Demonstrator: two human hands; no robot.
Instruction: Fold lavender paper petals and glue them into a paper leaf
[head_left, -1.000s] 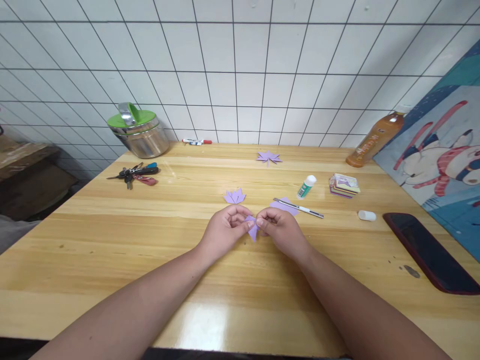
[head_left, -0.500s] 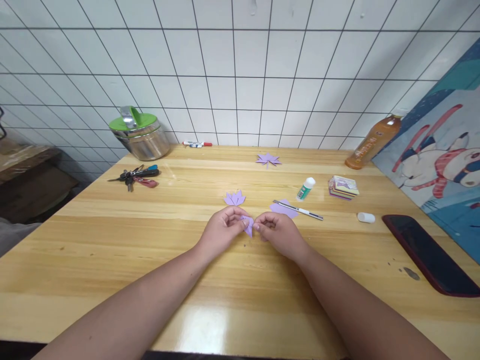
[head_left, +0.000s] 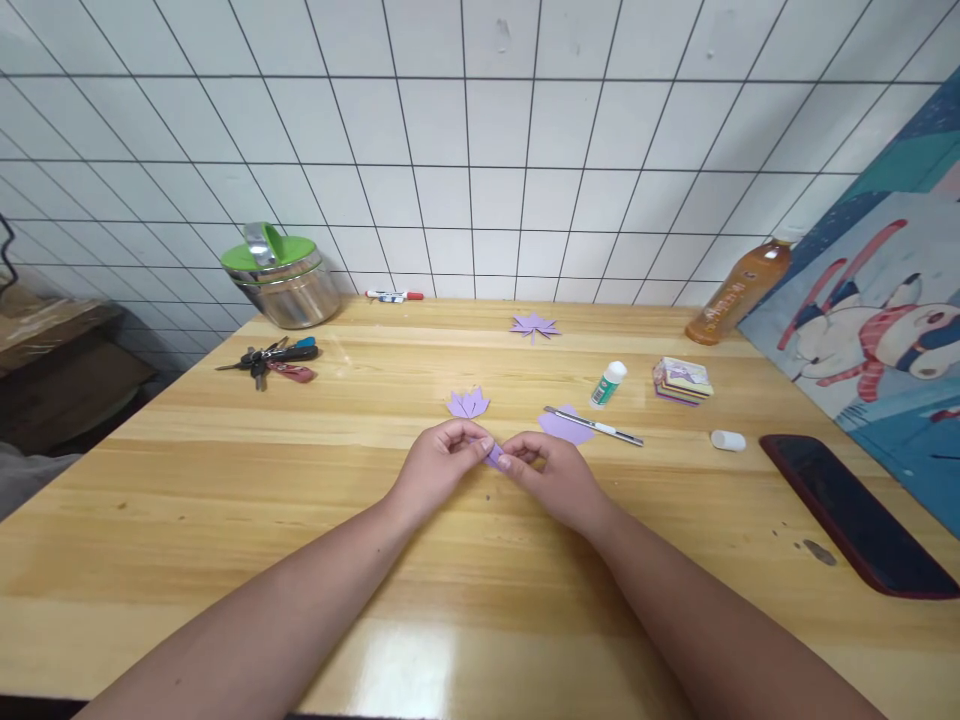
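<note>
A small folded piece of purple paper [head_left: 494, 456] is pinched between my two hands, mostly hidden by the fingers. My left hand [head_left: 444, 462] is closed on its left side, thumb on top. On its right side, my right hand [head_left: 551, 474] grips it with thumb and fingertips. Just beyond my left hand lies a purple paper piece with pointed petals [head_left: 468, 403]. Farther back is a purple paper leaf shape [head_left: 534, 325]. Beyond my right hand a silver utility knife [head_left: 600, 427] rests across a flat purple paper sheet [head_left: 564, 428].
A glue stick [head_left: 607, 384] stands uncapped, its white cap [head_left: 728, 441] lying to the right. Also right are a paper stack [head_left: 682, 381], a phone [head_left: 855, 515] and a tea bottle [head_left: 742, 292]. Keys [head_left: 274, 360], a steel pot [head_left: 285, 285] and markers [head_left: 394, 296] sit at the left and back.
My right hand has closed in on the left hand, and its thumb now presses the paper. Less of the paper shows; its lower point has gone from sight.
</note>
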